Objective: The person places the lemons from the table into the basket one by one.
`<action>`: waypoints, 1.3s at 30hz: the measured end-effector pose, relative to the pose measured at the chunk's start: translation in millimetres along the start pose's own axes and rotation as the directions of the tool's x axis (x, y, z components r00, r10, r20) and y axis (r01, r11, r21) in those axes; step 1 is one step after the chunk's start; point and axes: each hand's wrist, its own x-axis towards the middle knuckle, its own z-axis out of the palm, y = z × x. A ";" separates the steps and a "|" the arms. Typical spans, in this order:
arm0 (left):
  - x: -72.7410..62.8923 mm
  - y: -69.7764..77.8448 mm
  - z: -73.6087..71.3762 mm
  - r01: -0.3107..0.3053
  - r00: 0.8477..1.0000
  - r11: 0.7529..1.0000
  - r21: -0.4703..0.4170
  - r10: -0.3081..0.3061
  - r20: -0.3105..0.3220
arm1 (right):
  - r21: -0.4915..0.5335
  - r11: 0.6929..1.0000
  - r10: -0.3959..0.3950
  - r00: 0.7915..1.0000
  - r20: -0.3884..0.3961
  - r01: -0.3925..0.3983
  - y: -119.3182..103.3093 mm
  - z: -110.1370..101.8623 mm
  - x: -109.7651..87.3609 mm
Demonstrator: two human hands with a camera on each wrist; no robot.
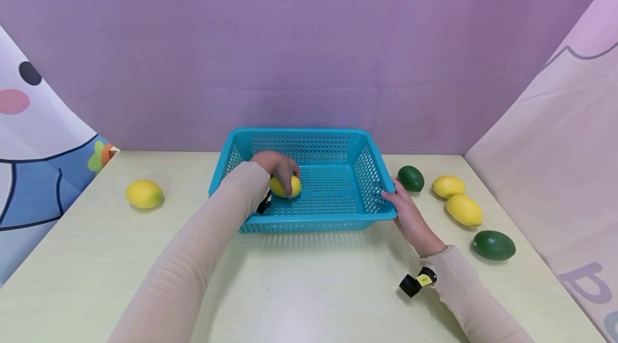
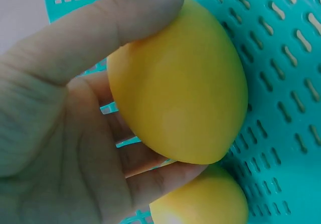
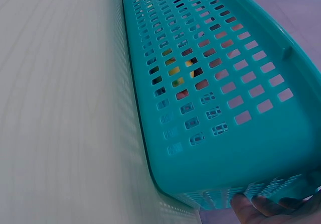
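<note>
Inside the blue plastic basket [image 1: 301,218], my left hand [image 1: 277,165] holds a yellow lemon [image 2: 180,88] between thumb and fingers. A second lemon [image 2: 200,199] shows just below it in the left wrist view, partly hidden by the fingers. My right hand [image 1: 407,219] grips the basket's right side by the rim near the front corner. Its fingertips [image 3: 242,204] touch the outer wall in the right wrist view.
One lemon [image 1: 145,194] lies left of the basket. On the right are a dark green avocado [image 1: 411,178], two touching lemons [image 1: 448,186] and another avocado [image 1: 493,245]. A purple cloth [image 1: 299,53] hangs behind the pale table [image 1: 299,289].
</note>
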 end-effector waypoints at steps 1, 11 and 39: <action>-0.3 0.1 0.0 0.000 1.000 1.000 -0.003 0.000 -0.001 | -0.002 1.000 0.000 1.000 0.001 0.000 0.1 0.0 -0.1; -2.9 3.2 -0.7 -0.001 0.999 0.998 -0.060 -0.002 -0.038 | 0.000 1.000 0.008 1.000 -0.009 -0.008 0.8 -0.5 1.0; -11.5 15.3 -18.5 -0.152 0.981 0.988 0.037 0.155 -0.113 | 0.009 1.000 -0.013 1.000 0.006 0.013 1.0 -1.8 1.5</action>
